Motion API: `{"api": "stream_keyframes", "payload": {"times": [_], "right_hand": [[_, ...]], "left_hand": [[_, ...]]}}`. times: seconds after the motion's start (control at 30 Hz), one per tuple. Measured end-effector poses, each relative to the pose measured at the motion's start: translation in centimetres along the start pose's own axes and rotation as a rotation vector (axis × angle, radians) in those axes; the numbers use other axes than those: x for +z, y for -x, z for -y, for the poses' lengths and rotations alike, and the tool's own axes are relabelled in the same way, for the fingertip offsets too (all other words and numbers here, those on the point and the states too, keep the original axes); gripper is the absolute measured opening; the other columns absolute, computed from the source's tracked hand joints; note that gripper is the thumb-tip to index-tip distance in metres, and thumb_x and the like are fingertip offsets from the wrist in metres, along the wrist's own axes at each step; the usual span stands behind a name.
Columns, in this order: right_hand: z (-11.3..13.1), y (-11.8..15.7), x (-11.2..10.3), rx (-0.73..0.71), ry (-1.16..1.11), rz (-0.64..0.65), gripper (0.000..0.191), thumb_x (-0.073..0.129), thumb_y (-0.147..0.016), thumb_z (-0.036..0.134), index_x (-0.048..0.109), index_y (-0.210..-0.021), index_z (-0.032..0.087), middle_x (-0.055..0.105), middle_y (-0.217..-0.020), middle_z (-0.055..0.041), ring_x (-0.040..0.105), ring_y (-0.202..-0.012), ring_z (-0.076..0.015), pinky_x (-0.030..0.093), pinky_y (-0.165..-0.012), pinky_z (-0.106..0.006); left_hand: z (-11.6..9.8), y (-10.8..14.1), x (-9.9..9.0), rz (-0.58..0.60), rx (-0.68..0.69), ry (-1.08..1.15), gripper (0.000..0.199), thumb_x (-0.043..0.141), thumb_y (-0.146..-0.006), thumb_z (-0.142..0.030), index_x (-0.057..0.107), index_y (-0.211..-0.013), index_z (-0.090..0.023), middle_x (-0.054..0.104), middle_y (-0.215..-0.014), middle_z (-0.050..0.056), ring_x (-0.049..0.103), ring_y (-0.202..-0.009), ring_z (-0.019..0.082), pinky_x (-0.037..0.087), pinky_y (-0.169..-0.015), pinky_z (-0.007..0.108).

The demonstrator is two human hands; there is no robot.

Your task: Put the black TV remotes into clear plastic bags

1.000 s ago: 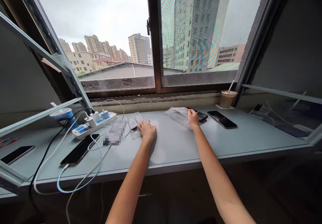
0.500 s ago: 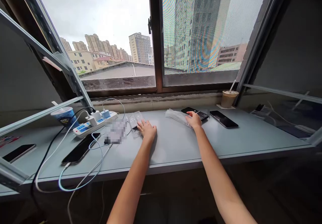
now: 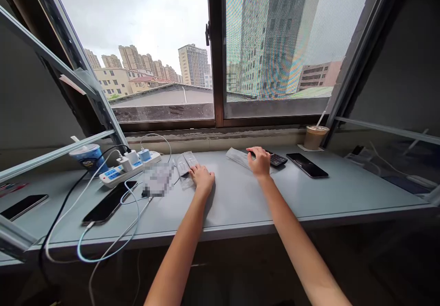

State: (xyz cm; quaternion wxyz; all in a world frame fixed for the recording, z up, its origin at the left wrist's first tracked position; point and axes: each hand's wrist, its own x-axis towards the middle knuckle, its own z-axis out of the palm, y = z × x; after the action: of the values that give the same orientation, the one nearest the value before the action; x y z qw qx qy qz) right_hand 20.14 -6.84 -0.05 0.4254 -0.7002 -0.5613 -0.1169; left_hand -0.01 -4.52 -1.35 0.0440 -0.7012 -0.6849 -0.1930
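Observation:
My left hand rests on the tabletop with its fingers apart, the tips touching the right edge of a small clear plastic packet. The packet's contents are flat and pale grey with a dark part, too small to name. Over an empty-looking clear plastic bag, my right hand is open, thumb and forefinger apart and pointing left. Behind that hand lies a black remote control, its left end partly covered by the fingers. I cannot tell whether the right fingers touch the bag.
To the right are a black phone and an iced drink cup. On the left stand a power strip with chargers, a blue cup, another phone and looping cables. A blurred patch hides something beside the packet.
My right hand has moved slightly left and up from the clear bag, its forefinger now stretched out. The left hand has shifted very little on the packet's edge.

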Motion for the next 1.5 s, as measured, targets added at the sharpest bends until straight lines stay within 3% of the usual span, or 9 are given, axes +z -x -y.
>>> {"api": "stream_keyframes", "payload": {"times": [0.17, 0.27, 0.43, 0.67, 0.83, 0.97, 1.13, 1.27, 1.5], "right_hand": [[0.2, 0.9, 0.9, 0.065, 0.156, 0.506, 0.036, 0.041, -0.088, 0.029, 0.058, -0.12, 0.024, 0.041, -0.14, -0.0061, 0.028, -0.131, -0.0242, 0.014, -0.105, -0.044], [0.0, 1.3, 1.3, 0.124, 0.183, 0.659, 0.04, 0.038, -0.091, 0.031, 0.051, -0.127, 0.024, 0.038, -0.142, -0.0073, 0.026, -0.133, -0.0252, 0.015, -0.104, -0.048], [-0.2, 1.1, 1.2, 0.121, 0.163, 0.627, 0.037, 0.036, -0.091, 0.028, 0.054, -0.123, 0.024, 0.046, -0.136, -0.0077, 0.037, -0.127, -0.0222, 0.02, -0.103, -0.043], [-0.5, 0.6, 0.7, 0.128, 0.142, 0.54, 0.02, 0.049, -0.079, 0.02, 0.069, -0.085, 0.021, 0.064, -0.105, -0.0051, 0.056, -0.096, -0.0186, 0.032, -0.085, -0.03], [-0.6, 0.6, 0.9, 0.121, 0.135, 0.509, 0.02, 0.049, -0.079, 0.018, 0.068, -0.076, 0.019, 0.064, -0.103, -0.0051, 0.057, -0.092, -0.0179, 0.032, -0.082, -0.029], [-0.1, 0.8, 1.2, 0.061, 0.108, 0.45, 0.024, 0.049, -0.079, 0.02, 0.064, -0.097, 0.021, 0.061, -0.113, -0.0054, 0.051, -0.105, -0.0194, 0.029, -0.089, -0.032], [0.5, 1.3, 1.7, 0.015, 0.099, 0.449, 0.047, 0.052, -0.079, 0.024, 0.049, -0.126, 0.023, 0.051, -0.13, -0.0069, 0.042, -0.119, -0.0227, 0.024, -0.097, -0.036], [0.1, 1.1, 1.6, 0.064, 0.146, 0.535, 0.033, 0.046, -0.083, 0.019, 0.063, -0.11, 0.025, 0.06, -0.118, -0.0059, 0.049, -0.11, -0.0222, 0.024, -0.094, -0.037], [-0.5, 0.5, 0.6, 0.094, 0.148, 0.497, 0.03, 0.046, -0.077, 0.011, 0.072, -0.083, 0.024, 0.068, -0.097, -0.0031, 0.055, -0.096, -0.0171, 0.024, -0.091, -0.034]], "left_hand": [[-0.5, 0.1, -0.3, 0.062, -0.029, -0.066, 0.034, 0.046, -0.078, -0.03, 0.065, -0.099, -0.013, 0.052, -0.12, 0.016, 0.039, -0.118, 0.034, 0.029, -0.097, 0.042], [-0.7, 0.2, -0.5, 0.081, -0.037, -0.077, 0.037, 0.044, -0.079, -0.032, 0.064, -0.103, -0.012, 0.049, -0.124, 0.017, 0.037, -0.12, 0.034, 0.029, -0.097, 0.042], [-0.7, 0.4, -0.7, 0.093, -0.031, -0.062, 0.039, 0.043, -0.08, -0.031, 0.063, -0.106, -0.01, 0.048, -0.125, 0.018, 0.037, -0.12, 0.036, 0.03, -0.096, 0.044], [-1.0, 0.4, -0.7, 0.042, -0.023, 0.125, 0.047, 0.044, -0.081, -0.033, 0.054, -0.121, -0.01, 0.045, -0.132, 0.018, 0.025, -0.131, 0.038, 0.023, -0.103, 0.047], [-2.1, 0.5, -0.3, 0.098, 0.343, 0.332, 0.042, 0.043, -0.084, -0.026, 0.051, -0.124, -0.023, 0.041, -0.14, 0.006, 0.026, -0.134, 0.026, 0.023, -0.106, 0.043], [-2.6, 0.9, 0.2, 0.186, 0.526, 0.354, 0.04, 0.046, -0.082, -0.023, 0.053, -0.121, -0.024, 0.043, -0.139, 0.005, 0.028, -0.134, 0.026, 0.023, -0.106, 0.045], [-2.7, 1.0, 0.3, 0.176, 0.51, 0.38, 0.039, 0.045, -0.083, -0.021, 0.054, -0.121, -0.022, 0.044, -0.138, 0.006, 0.029, -0.133, 0.025, 0.024, -0.106, 0.045], [-2.6, 0.9, 0.2, 0.157, 0.472, 0.382, 0.04, 0.046, -0.081, -0.02, 0.055, -0.12, -0.022, 0.045, -0.137, 0.007, 0.03, -0.133, 0.026, 0.024, -0.106, 0.044], [-2.6, 0.8, 0.4, 0.136, 0.504, 0.374, 0.039, 0.045, -0.083, -0.021, 0.053, -0.121, -0.023, 0.046, -0.136, 0.007, 0.031, -0.132, 0.025, 0.024, -0.105, 0.043]]}}
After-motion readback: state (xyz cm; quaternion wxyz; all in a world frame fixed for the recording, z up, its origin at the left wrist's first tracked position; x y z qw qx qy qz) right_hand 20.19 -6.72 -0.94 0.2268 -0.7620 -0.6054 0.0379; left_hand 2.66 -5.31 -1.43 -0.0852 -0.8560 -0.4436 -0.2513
